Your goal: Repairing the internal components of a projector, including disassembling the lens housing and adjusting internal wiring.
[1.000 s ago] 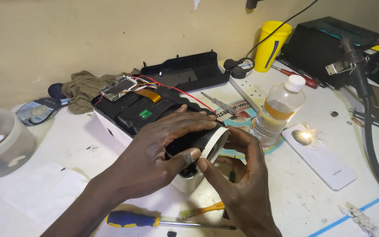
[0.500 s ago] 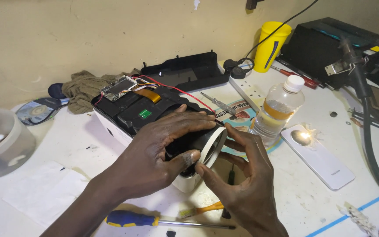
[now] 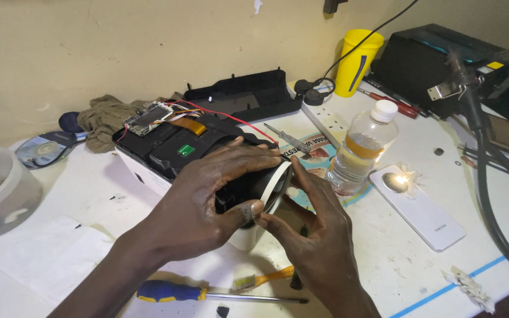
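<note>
Hands clamp together on the white ring (image 3: 278, 185) of the opened device (image 3: 207, 156): left hand (image 3: 207, 203) arches over, right hand (image 3: 316, 235) pinches near, barely shifted since.

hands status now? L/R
Left hand: closed around the black lens unit.
Right hand: fingertips pinching the white ring at its front.

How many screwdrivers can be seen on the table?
3. A blue-handled screwdriver lies near the front edge, a yellow-handled screwdriver sits just above it by the right hand, and a red-handled screwdriver lies near the yellow cup. Others may be hidden.
</note>
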